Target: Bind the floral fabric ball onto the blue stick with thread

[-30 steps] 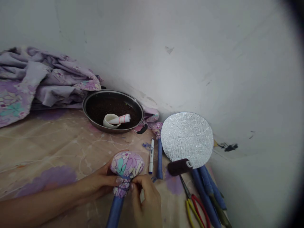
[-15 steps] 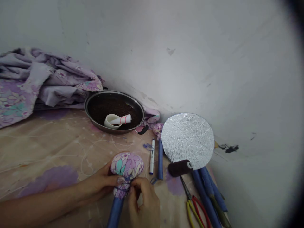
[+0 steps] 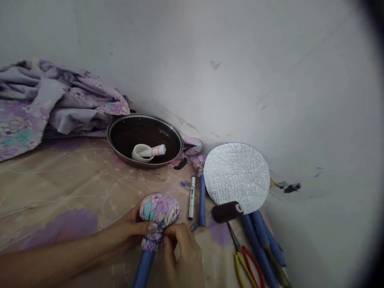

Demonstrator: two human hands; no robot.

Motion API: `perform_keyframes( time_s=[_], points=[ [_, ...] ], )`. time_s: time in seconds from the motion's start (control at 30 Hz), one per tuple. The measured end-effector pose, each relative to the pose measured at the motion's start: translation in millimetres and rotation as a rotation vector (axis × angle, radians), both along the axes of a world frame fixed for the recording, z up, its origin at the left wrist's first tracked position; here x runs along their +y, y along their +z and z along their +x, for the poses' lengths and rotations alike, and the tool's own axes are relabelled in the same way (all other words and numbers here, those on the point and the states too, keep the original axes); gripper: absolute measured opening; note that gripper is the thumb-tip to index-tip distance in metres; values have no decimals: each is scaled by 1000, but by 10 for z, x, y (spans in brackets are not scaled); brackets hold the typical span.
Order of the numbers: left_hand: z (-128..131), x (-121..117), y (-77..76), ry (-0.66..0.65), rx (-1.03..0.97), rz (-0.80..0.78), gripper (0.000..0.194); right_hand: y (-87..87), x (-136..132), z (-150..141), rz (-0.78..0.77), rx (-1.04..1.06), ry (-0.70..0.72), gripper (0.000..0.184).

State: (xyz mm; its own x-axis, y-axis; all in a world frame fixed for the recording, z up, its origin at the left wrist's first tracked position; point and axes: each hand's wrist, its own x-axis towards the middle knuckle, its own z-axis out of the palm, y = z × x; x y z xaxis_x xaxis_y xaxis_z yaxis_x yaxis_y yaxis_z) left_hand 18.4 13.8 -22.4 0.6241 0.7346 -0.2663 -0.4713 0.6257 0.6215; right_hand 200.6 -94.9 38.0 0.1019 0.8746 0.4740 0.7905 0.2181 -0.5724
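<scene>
A stuffed ball of purple floral cloth (image 3: 160, 209) tops a blue stick (image 3: 143, 269) low in the middle of the view. My left hand (image 3: 132, 228) is wrapped around the ball's neck from the left, fingers closed on it. From below, my right hand (image 3: 181, 254) pinches at the gathered cloth under the ball, where dark thread seems to be wound; what its fingertips hold is too small to make out.
A dark pan (image 3: 145, 140) holding a white cup and a rolled paper sits by the wall. Crumpled purple fabric (image 3: 54, 106) lies at left. To the right are a white marker (image 3: 191, 197), another blue stick (image 3: 202, 200), a silver foil disc (image 3: 237, 176), a dark thread spool (image 3: 227, 211), snips (image 3: 246, 260) and more blue sticks (image 3: 262, 248).
My hands and the floral ball have barely shifted; the right fingers have crept slightly up toward the neck of the ball.
</scene>
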Motion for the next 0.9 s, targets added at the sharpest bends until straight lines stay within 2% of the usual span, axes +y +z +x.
perform_keyframes(
  time_s=[0.07, 0.17, 0.33, 0.5, 0.6, 0.8, 0.9],
  points=[
    [26, 8, -17, 11, 22, -9, 112, -10, -2, -13, 12, -8, 12, 32],
    [39, 29, 41, -3, 47, -19, 108, -66, 1, -44, 38, 4, 12, 31],
    [3, 37, 219, -41, 71, -20, 82, -209, 23, -97, 118, 82, -24, 29],
    [8, -8, 182, -25, 75, -20, 65, -195, 9, -90, 40, 106, -24, 29],
    [16, -18, 160, -6, 73, -18, 66, -146, -1, -65, 21, 116, -14, 30],
    [-21, 12, 258, -57, 97, 6, 67, -113, -11, -35, 25, 78, 27, 32],
    [-12, 7, 155, -24, 105, -12, 70, -124, -17, -54, 43, 67, 15, 32]
  ],
)
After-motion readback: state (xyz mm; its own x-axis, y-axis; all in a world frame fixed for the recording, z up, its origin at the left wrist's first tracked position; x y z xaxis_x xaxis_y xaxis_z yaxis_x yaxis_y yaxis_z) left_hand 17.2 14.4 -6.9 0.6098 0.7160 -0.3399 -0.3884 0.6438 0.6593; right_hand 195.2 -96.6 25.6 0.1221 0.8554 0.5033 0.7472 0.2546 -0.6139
